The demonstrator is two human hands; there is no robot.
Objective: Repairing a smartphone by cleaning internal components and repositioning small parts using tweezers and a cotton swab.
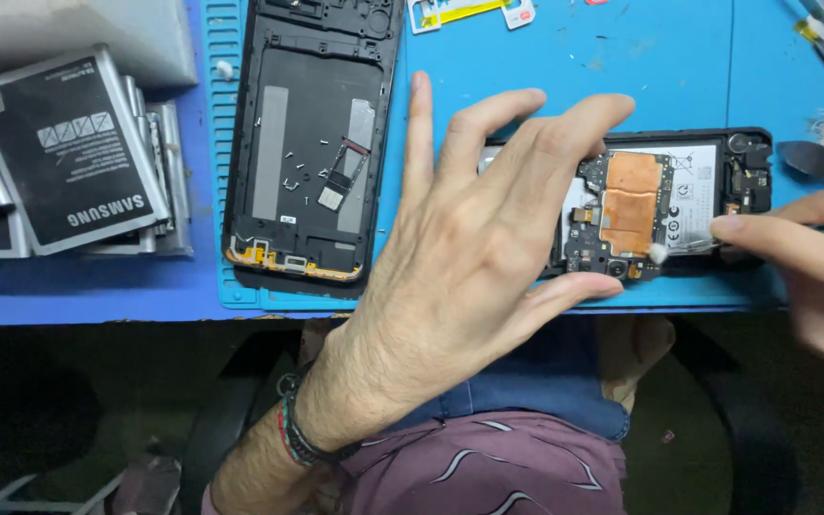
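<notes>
head | looks steeply down | close over mat (545,67) edge

matt blue rubbery mat (565,67); matt black plastic phone frame (309,143); shiny copper foil (632,200) on the opened phone (708,181); glossy-labelled batteries (64,153); white cotton swab tip (659,253).
</notes>
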